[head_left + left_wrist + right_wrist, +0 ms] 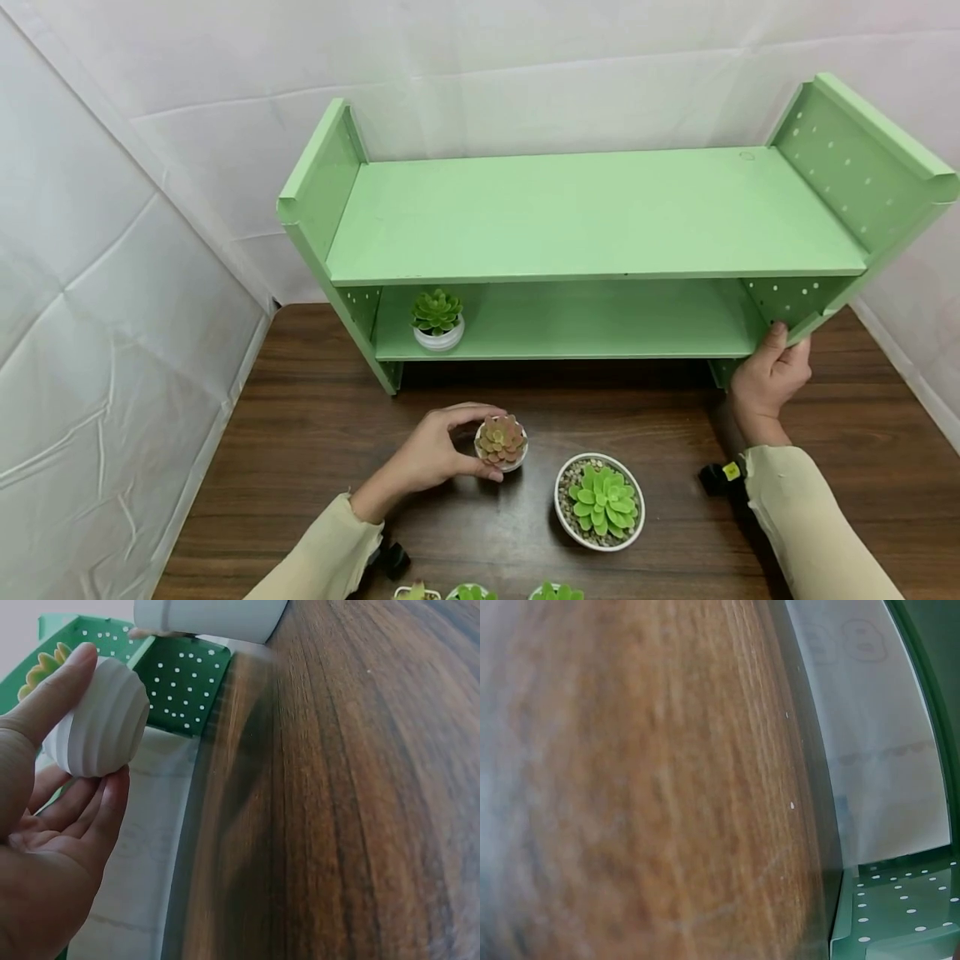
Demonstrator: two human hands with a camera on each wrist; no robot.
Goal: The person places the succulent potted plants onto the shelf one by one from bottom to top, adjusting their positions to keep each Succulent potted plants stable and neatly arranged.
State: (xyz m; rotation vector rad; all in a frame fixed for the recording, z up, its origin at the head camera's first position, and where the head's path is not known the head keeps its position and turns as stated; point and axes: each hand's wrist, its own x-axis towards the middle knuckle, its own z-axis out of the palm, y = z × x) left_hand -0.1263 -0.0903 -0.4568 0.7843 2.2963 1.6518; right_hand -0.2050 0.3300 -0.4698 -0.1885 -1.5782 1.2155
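My left hand [442,454] holds a small potted succulent [501,442] with reddish-green leaves, thumb on one side and fingers on the other. In the left wrist view its white ribbed pot [105,720] is tilted between thumb and fingertips, close to the tabletop. My right hand [771,379] grips the lower front edge of the right side panel of a green two-tier shelf [592,217], thumb up along the edge. Some of those fingers are hidden behind the panel. A green succulent in a white pot [438,323] stands at the left end of the lower tier.
A larger green succulent in a round white pot with pebbles [600,502] stands on the brown wooden table [300,467], right of my left hand. Several more small plants [472,592] line the near edge of view. White sheeting [525,75] hangs behind the shelf.
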